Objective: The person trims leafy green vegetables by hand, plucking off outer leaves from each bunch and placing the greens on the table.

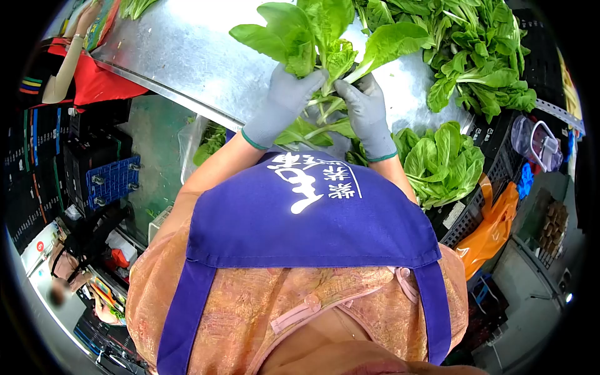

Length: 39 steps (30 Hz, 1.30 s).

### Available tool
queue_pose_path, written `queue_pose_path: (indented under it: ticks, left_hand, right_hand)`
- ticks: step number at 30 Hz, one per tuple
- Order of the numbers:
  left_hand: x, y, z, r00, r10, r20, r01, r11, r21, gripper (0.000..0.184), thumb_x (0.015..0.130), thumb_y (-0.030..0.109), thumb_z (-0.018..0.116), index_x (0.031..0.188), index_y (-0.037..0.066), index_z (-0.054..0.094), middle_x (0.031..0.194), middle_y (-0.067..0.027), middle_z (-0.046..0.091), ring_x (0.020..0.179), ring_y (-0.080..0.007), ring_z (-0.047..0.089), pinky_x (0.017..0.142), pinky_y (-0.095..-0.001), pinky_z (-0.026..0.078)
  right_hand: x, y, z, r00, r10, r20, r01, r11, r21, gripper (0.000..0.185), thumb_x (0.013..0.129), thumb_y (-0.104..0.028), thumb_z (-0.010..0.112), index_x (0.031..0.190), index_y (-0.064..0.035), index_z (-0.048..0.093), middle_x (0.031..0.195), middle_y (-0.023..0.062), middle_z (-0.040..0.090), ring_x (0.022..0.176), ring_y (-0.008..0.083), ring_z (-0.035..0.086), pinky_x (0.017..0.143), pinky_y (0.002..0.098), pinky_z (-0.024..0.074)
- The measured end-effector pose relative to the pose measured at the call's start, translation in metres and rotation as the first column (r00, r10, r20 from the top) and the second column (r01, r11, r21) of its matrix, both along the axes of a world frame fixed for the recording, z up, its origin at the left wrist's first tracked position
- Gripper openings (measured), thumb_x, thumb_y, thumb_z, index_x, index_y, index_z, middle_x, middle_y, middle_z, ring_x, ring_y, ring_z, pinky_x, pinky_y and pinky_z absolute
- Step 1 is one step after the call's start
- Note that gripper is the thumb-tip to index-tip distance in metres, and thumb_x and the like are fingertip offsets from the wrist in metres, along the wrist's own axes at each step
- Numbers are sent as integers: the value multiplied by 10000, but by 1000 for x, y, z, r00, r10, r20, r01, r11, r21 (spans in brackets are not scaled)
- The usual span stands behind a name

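Observation:
Both my hands wear grey gloves with green cuffs. My left hand (284, 103) closes its thumb and fingers on the left side of a leafy green plant (319, 34) above the metal table. From the other side, my right hand (367, 112) pinches the same plant near its base and pale stalks. Its broad leaves spread upward, away from me. Loose leaves and stems (309, 131) lie just below my hands, partly hidden by my apron. The fingertips are partly covered by the leaves.
A large heap of greens (475, 50) covers the table's right end. More greens (444, 162) fill a black crate (500, 169) at my right, beside an orange bag (490, 228). The metal table's edge (169, 94) runs along the left. Another person's arm (65, 69) is at upper left.

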<state>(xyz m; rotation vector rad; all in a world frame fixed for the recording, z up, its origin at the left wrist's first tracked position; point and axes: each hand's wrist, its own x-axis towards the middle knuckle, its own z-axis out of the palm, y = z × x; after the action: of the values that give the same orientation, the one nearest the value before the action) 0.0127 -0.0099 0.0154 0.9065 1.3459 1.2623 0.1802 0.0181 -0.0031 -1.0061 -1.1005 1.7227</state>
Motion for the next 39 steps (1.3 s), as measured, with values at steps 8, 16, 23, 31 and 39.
queue_pose_path:
  ticks: [8, 16, 23, 31, 39]
  left_hand:
    - [1, 0, -2, 997, 70, 35, -71, 997, 11, 285, 827, 122, 719, 1057, -29, 642, 931, -82, 694, 825, -140, 638, 748, -298, 511]
    - [0, -2, -3, 990, 127, -56, -123, 990, 67, 257, 825, 93, 716, 1046, -21, 648, 888, -62, 693, 769, -120, 636, 695, -286, 512]
    - [4, -9, 9, 995, 90, -39, -87, 994, 67, 249, 865, 105, 731, 1055, -22, 633, 978, -57, 677, 874, -122, 620, 757, -302, 500]
    - [-5, -8, -19, 990, 45, -133, -12, 971, 240, 356, 881, -80, 609, 1164, 117, 697, 1049, -107, 682, 997, -264, 657, 913, -363, 515]
    - [-6, -7, -10, 997, -37, -70, 50, 980, 195, 378, 876, -87, 606, 1161, 140, 705, 1133, -107, 669, 1033, -259, 649, 914, -353, 514]
  right_hand:
    - [-5, 3, 13, 997, -37, 64, 35, 999, 28, 321, 885, -105, 695, 1139, 32, 554, 926, 64, 642, 827, 122, 596, 760, 269, 497]
    - [-9, 14, 39, 882, -254, 398, 94, 920, 381, 409, 827, -167, 750, 1138, 38, 580, 831, 47, 628, 689, 101, 561, 648, 258, 489]
    - [-13, 17, 17, 942, -173, 287, 103, 965, 242, 364, 824, -82, 702, 1142, 32, 567, 943, 52, 621, 750, 82, 560, 686, 237, 485]
    - [-5, 6, 19, 992, -124, -9, 124, 989, 84, 441, 889, -44, 662, 1276, 54, 472, 1054, 116, 612, 849, 144, 630, 763, 275, 529]
    - [0, 4, 17, 992, -82, -98, 86, 996, 37, 469, 893, -48, 659, 1302, 67, 461, 1053, 132, 624, 847, 162, 646, 782, 283, 533]
